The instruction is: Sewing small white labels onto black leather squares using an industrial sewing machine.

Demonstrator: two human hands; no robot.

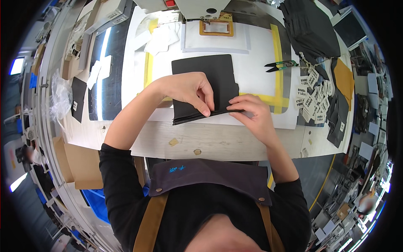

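A black fabric piece (201, 67) lies on the white work mat (256, 50) marked with yellow tape, its near edge doubled into a layered strip. My left hand (191, 90) bends over it, thumb and fingers closed on that edge near its middle. My right hand (252, 110) pinches the right end of the same strip between thumb and fingers. Behind the fabric, a yellow-framed plate (216, 32) sits under a white machine head (199, 9). Green-handled snips (285, 64) lie to the right on the mat.
At right are printed labels (312, 101), a black fabric pile (310, 31), an orange piece (342, 80) and a screen (350, 31). White cards (161, 40), trays (109, 17) and a plastic bag (61, 94) are at left. A cardboard box (84, 168) stands below the table edge.
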